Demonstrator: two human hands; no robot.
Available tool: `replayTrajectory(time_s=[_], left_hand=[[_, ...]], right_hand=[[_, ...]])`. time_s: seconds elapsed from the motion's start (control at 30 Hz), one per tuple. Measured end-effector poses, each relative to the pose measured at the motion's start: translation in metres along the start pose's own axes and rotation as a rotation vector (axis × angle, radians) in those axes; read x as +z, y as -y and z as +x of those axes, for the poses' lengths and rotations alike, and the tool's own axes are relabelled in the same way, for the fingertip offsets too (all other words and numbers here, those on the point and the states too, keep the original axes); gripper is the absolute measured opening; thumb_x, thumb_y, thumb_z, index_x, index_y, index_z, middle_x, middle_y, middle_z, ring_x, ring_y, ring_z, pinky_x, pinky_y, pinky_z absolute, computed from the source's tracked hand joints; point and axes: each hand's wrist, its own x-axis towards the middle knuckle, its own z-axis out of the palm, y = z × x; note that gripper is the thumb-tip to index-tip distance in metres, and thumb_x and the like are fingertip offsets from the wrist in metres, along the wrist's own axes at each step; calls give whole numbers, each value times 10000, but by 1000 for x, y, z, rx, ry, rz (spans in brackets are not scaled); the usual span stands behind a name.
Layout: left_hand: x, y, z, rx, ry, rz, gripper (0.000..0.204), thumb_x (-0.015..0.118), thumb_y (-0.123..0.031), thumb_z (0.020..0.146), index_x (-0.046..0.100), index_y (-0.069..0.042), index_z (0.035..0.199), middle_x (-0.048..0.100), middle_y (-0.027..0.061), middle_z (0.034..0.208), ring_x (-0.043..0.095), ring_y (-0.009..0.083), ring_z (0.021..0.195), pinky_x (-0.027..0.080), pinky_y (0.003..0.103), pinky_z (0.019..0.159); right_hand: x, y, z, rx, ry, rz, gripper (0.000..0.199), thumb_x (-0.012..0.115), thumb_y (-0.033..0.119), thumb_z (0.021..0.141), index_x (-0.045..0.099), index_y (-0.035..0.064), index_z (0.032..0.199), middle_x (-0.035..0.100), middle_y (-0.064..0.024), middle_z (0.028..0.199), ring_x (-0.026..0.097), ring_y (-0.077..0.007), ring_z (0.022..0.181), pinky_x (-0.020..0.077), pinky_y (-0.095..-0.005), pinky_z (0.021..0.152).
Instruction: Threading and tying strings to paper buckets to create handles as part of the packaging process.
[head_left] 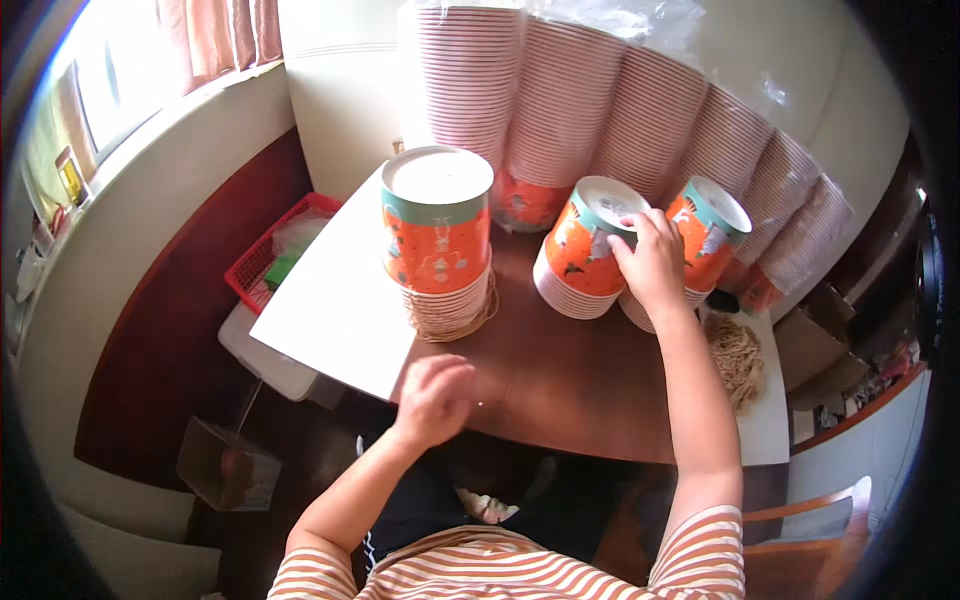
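Note:
Three short stacks of nested paper buckets, orange with a green band, stand upside down on the brown table. My right hand [655,255] is on the middle stack [580,250], its thumb and fingers closed at the upper edge of the top bucket. Partly behind that hand is the right stack [705,235]. At the left, the tallest short stack [437,240] has loops of brown twine [450,318] around its lower rims. My left hand [435,400] hovers by the table's front edge, below this stack. Its fingers look curled but blurred; whether anything is in them is hidden.
Tall plastic-wrapped columns of nested buckets [465,85] line the back. A bundle of loose twine [735,360] lies at the table's right side. Left of the table are a red basket [262,262] and a low cardboard box [225,465]. A wooden chair [820,545] stands at lower right.

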Motion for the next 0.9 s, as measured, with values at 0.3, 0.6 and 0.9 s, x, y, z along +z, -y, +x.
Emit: replayTrajectory(time_s=[0.3,0.6,0.9], left_hand=[[134,-1,75,-414,155,-169,860,796,-320,695,354,19,1351,420,222,1331,445,355,1213,383,412,1020],[180,10,94,-532,-36,-145,1011,791,-405,667,233,-16,1414,279,247,1440,294,397,1330,277,470,1094],[184,19,90,-473,-43,-186,913,760,-361,729,256,-9,1404,327,237,1401,313,379,1318,280,445,1092]], right_hand=[[9,-19,12,-17,171,134,219,740,119,716,591,42,857,605,-131,889,584,-345,851,470,-432,756],[7,-3,16,9,202,342,188,696,71,751,547,-1,841,606,-166,866,590,-367,818,472,-422,711],[-17,-3,38,-102,-71,379,125,675,49,761,582,4,833,630,-149,847,607,-349,794,477,-409,692]])
